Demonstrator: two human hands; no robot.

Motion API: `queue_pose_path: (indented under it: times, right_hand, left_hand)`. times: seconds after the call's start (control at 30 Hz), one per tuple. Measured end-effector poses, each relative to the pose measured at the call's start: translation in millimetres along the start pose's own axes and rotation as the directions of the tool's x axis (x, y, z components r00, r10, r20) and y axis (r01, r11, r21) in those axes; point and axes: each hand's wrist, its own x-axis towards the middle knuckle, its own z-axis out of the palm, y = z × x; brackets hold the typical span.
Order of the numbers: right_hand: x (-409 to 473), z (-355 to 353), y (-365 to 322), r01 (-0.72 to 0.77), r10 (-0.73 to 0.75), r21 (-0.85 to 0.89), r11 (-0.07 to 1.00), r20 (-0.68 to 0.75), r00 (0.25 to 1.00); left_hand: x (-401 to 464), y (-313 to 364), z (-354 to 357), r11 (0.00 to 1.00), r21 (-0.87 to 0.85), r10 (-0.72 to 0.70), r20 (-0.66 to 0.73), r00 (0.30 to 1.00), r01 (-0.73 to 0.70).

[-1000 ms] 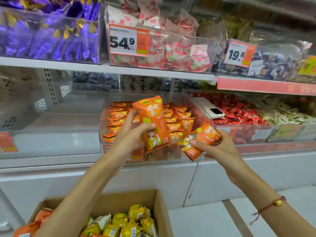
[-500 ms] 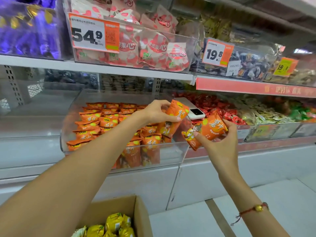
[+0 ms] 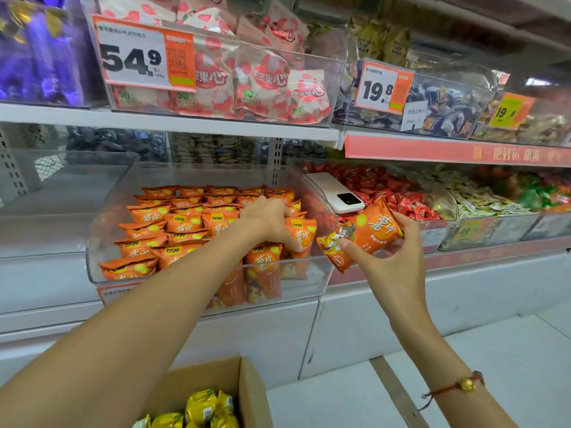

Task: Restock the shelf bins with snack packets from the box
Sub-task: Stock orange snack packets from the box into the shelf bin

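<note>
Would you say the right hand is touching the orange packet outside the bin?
Touching. The head view shows the right hand pinching the orange packet, thumb on its front, fingers curled behind its right edge.

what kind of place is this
Most likely a shop's bulk snack aisle: clear shelf bins full of wrapped snacks, price tags on the bin fronts, and a restocking box on the floor.

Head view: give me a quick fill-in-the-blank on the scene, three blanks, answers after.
1. The right hand holds an ____ packet.
2. The left hand sets a packet into the clear bin of ____ packets.
3. The cardboard box below holds ____ packets.

Answers: orange; orange; yellow
</note>
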Motion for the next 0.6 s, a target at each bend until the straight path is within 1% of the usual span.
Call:
queue_pose_path:
  times: [0.13,0.17,0.23,0.27,0.33,0.37,0.4,0.43,0.47,0.53,0.57,0.6]
  right_hand:
    - [2,0,5,0.019,-0.019,-0.011,1.0,0.0,1.0]
    - [4,0,6,0.028,-0.028,-0.013,1.0,0.0,1.0]
    - [9,0,5,0.072,-0.072,-0.042,0.997,0.005,0.997]
    - [13,1,2,0.118,-0.118,-0.072,0.99,0.014,0.993]
    - [23,4,-3,0.262,-0.257,-0.159,0.952,0.055,0.965]
    - [27,7,-5,0.343,-0.329,-0.205,0.917,0.099,0.939]
    - [32,12,-5,0.407,-0.377,-0.245,0.88,0.162,0.912]
    - [36,17,-5,0.452,-0.394,-0.273,0.849,0.241,0.887]
    - [40,23,-4,0.478,-0.378,-0.296,0.827,0.336,0.862]
    - [41,32,4,0.519,-0.299,-0.349,0.78,0.521,0.8]
    - [37,35,10,0.555,-0.275,-0.38,0.74,0.582,0.765]
    - [31,38,17,0.608,-0.288,-0.42,0.674,0.609,0.739]
  left_hand:
    - [-4,3,0,0.998,0.049,-0.03,-0.086,0.996,0.034]
    - [-7,0,-1,0.999,0.029,-0.035,-0.12,0.992,0.038]
    - [-18,-7,-3,0.994,-0.103,-0.039,-0.182,0.982,0.021]
    - [-26,-11,-4,0.983,-0.183,-0.034,-0.217,0.976,-0.006]
    - [-49,-20,-6,0.956,-0.283,-0.007,-0.291,0.957,-0.079]
    - [-62,-25,-5,0.956,-0.274,0.011,-0.324,0.946,-0.105]
    - [-76,-30,-3,0.965,-0.231,0.035,-0.343,0.939,-0.12]
    - [-88,-35,-1,0.977,-0.172,0.064,-0.339,0.939,-0.128]
    - [-99,-40,1,0.984,-0.114,0.093,-0.322,0.942,-0.137]
    - [-113,-46,5,0.988,-0.03,0.14,-0.277,0.951,-0.154]
    - [-117,-48,7,0.988,-0.003,0.15,-0.266,0.952,-0.156]
    - [-119,-48,9,0.988,0.013,0.154,-0.269,0.951,-0.157]
